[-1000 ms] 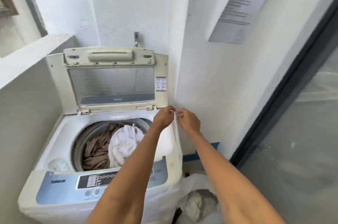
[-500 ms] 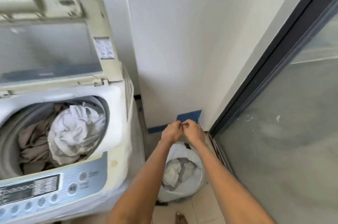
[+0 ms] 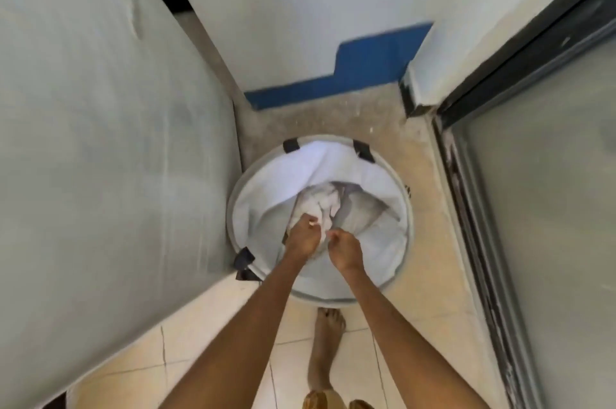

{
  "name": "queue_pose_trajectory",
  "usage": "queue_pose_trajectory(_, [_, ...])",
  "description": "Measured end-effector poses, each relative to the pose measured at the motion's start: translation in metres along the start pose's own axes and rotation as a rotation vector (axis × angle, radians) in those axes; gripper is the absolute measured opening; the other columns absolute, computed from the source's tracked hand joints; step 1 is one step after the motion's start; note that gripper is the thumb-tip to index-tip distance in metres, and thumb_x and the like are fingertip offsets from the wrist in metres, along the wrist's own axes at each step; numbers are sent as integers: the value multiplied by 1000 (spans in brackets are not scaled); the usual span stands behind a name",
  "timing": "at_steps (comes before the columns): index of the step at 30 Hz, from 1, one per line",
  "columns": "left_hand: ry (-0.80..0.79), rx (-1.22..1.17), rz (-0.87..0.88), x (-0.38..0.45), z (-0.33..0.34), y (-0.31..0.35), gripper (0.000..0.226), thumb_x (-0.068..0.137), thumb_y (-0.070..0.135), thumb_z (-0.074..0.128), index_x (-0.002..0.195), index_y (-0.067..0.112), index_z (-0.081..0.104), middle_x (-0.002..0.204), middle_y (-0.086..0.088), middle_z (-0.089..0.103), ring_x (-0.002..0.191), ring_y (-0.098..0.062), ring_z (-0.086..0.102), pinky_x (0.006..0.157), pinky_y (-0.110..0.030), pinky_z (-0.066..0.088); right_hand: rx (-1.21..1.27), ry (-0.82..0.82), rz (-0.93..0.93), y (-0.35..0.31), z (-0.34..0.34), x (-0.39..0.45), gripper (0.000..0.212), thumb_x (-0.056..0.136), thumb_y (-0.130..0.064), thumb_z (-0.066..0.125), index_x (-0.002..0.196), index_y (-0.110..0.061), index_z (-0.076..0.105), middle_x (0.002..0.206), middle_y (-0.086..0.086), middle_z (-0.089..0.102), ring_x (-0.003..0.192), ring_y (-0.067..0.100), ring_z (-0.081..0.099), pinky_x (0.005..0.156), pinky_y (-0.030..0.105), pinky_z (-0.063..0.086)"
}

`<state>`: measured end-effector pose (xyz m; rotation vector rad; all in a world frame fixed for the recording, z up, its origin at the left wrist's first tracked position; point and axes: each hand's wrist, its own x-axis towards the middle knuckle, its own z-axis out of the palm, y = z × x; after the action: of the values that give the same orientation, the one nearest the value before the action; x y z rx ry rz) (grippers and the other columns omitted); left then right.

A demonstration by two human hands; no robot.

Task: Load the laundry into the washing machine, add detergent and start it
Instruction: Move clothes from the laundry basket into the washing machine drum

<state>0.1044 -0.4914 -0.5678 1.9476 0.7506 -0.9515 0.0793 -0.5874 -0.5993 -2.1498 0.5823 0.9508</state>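
Two hands reach down: one left hand (image 3: 301,237) and one right hand (image 3: 345,250). Around them is one round laundry basket (image 3: 405,208). Under the fingers lies one bunch of white clothes (image 3: 320,205). Three dark straps (image 3: 290,145) sit on the basket rim. One bare foot (image 3: 325,342) is behind the hands.

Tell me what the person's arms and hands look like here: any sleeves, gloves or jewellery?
Both arms are bare all the way up to the edge of the picture, with no sleeves in sight. The left hand and the right hand wear no gloves. No watch or bracelet shows on either wrist. A small bright spot sits on a finger of the left hand; it may be a ring, but the picture is too blurred to be sure.
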Motion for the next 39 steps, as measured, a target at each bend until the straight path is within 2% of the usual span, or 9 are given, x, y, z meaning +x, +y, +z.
queue_pose_trajectory(7, [138, -259, -131, 95, 21, -61, 34, 89, 11, 42, 121, 14, 52, 120, -16, 59, 110, -33, 58, 99, -42, 48, 93, -28, 250, 36, 75, 110, 44, 94, -27, 51, 128, 2, 50, 132, 22, 50, 126, 33, 43, 97, 31, 37])
queue_pose_trajectory(9, [152, -288, -116, 100, 20, -73, 33, 89, 10, 43, 120, 14, 53, 116, -15, 60, 102, -30, 59, 94, -39, 50, 83, -25, 255, 45, 84, 121, 40, 93, -29, 53, 118, 1, 59, 126, 21, 57, 121, 33, 50, 94, 32, 41])
queue_pose_trajectory(12, [151, -300, -101, 90, 14, -78, 30, 89, 9, 44, 117, 13, 55, 112, -15, 61, 96, -30, 60, 87, -38, 51, 210, 14, 222, 40, 74, 112, 23, 91, -22, 56, 71, -12, 63, 101, 15, 68, 105, 33, 62, 74, 27, 42])
queue_pose_trajectory(15, [170, -287, -85, 62, -1, -66, 29, 89, 6, 43, 115, 11, 56, 116, -15, 61, 103, -31, 59, 86, -34, 48, 374, 55, 171, 21, 50, 85, 20, 92, -18, 55, 86, -6, 69, 96, 9, 66, 99, 29, 62, 72, 24, 39])
queue_pose_trajectory(20, [194, -132, -12, -24, -37, -22, 31, 93, 6, 42, 121, 7, 54, 120, -13, 60, 111, -29, 56, 88, -29, 41, 584, 90, -47, -36, -10, -6, 10, 88, -12, 60, 80, -10, 65, 85, 6, 64, 84, 19, 58, 85, 31, 46])
queue_pose_trajectory(25, [199, -76, 71, -116, -79, 29, 37, 94, 17, 49, 129, 4, 47, 131, -18, 51, 120, -33, 51, 100, -35, 40, 717, 136, -126, -105, -91, -116, 28, 88, -7, 53, 63, -18, 54, 67, 3, 53, 71, 16, 49, 72, 30, 39])
queue_pose_trajectory(31, [48, 91, 363, -239, -121, 95, 73, 75, 25, 72, 138, 9, 38, 135, -16, 44, 126, -32, 43, 105, -38, 36, 803, 237, -273, -187, -189, -253, 20, 88, -12, 57, 71, -19, 64, 84, 12, 66, 82, 26, 61, 81, 38, 51])
queue_pose_trajectory(34, [130, 18, 555, -300, -145, 123, 55, 69, 46, 64, 113, 13, 60, 112, -11, 63, 106, -31, 59, 86, -39, 49, 815, 317, -383, -231, -234, -324, 20, 85, -18, 60, 66, -21, 65, 80, 7, 66, 80, 23, 61, 79, 39, 50])
queue_pose_trajectory(39, [232, -142, 756, -404, -208, 181, 27, 91, 29, 56, 83, 3, 62, 85, -18, 65, 84, -33, 59, 64, -29, 33, 822, 481, -547, -273, -304, -423, 16, 89, -16, 59, 73, -17, 62, 77, 5, 64, 75, 20, 60, 73, 37, 51])
